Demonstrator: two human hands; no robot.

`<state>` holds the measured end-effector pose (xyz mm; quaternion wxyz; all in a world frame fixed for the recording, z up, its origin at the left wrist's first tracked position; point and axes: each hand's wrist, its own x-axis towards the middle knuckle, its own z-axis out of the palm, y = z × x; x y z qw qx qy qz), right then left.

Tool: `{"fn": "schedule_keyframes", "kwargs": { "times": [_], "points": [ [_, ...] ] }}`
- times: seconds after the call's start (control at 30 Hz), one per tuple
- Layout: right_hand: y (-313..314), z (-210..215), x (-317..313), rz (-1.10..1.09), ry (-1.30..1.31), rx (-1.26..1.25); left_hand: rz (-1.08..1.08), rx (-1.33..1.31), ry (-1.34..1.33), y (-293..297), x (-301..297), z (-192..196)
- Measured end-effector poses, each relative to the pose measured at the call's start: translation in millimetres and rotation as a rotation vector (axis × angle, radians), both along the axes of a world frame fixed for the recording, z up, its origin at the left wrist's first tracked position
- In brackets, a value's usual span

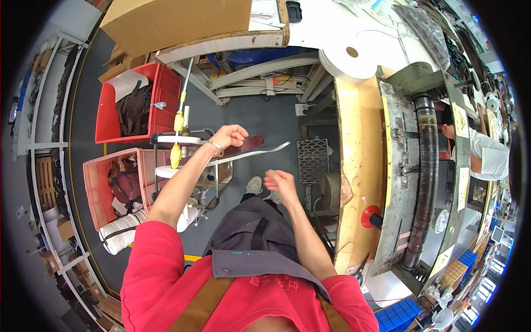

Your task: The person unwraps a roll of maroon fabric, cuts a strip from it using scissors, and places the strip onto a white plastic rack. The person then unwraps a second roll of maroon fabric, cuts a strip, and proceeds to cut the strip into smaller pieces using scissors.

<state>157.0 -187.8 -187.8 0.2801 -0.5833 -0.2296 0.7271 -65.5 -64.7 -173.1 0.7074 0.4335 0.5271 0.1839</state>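
A long machine [362,166] with a worn yellowish top runs down the right side of the room, carrying a dark roller [426,182] along its length and a red knob [369,216] on the near face. Above it on the white bench sits a big roll of white tape [348,60], and a large cardboard box [182,22] juts in from the top. To the person's left, two red plastic crates [105,116] stand on the grey floor, the farther one holding dark brown strips, the nearer one a jumble of bags and scraps, with a bundle of white tape rolls [119,232] just beside its lower corner. Between the crates and the person is a small metal stand [193,166] with a yellow-handled tool [177,138] standing upright on it. The person, in red sleeves and a grey apron, has the left hand [228,136] raised over the stand, fingers curled shut around the end of a dark reddish-brown strip [249,145], which reaches out to the right of the fist, with a pale grey strip [260,152] running just under it. The right hand [281,181] hangs lower, near the apron, fingers loosely bent together; it looks empty, though motion blur makes that hard to confirm. Another person in white [487,155] stands at the far right edge.
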Motion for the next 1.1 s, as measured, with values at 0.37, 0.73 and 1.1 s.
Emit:
{"fn": "schedule_keyframes", "kwargs": {
  "times": [0.37, 0.73, 1.1],
  "points": [
    [29.4, 19.7, -27.7, -0.458, 0.479, -0.056, -0.097, -0.054, -0.078, -27.3, 13.6, 26.0],
    [25.8, 74.9, 21.6, -0.409, -0.396, 0.419, -0.303, 0.214, 0.025, -7.7, 108.5, 63.6],
    [-17.3, 374.9, 34.4, -0.395, -0.558, 1.834, -0.434, 0.154, -0.203, -3.8, 178.7, 90.7]
  ]
}}
